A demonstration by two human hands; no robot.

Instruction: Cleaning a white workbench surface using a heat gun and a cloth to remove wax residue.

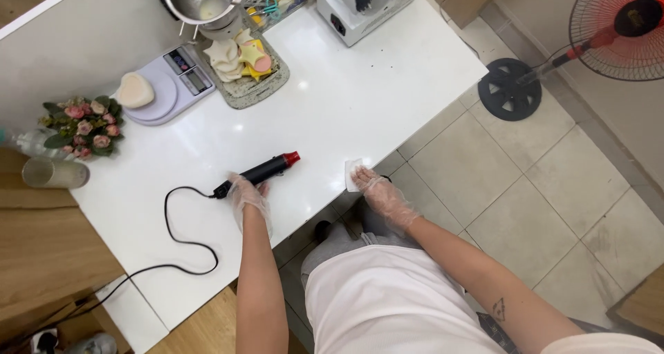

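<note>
My left hand (247,195), in a clear plastic glove, rests on the handle end of a black heat gun with a red tip (266,169) that lies on the white table (332,98). Its black cord (181,243) loops away across the table to the left. My right hand (382,193), also gloved, presses on a small white cloth (352,173) at the table's near edge.
A digital scale (171,84) carries a pale heart-shaped piece (134,90). Beside it a tray (250,95) holds several shaped pieces under a metal pot (202,3). A white machine (363,7) stands at the back, a flower bunch (84,126) at the left, a fan (615,28) on the floor.
</note>
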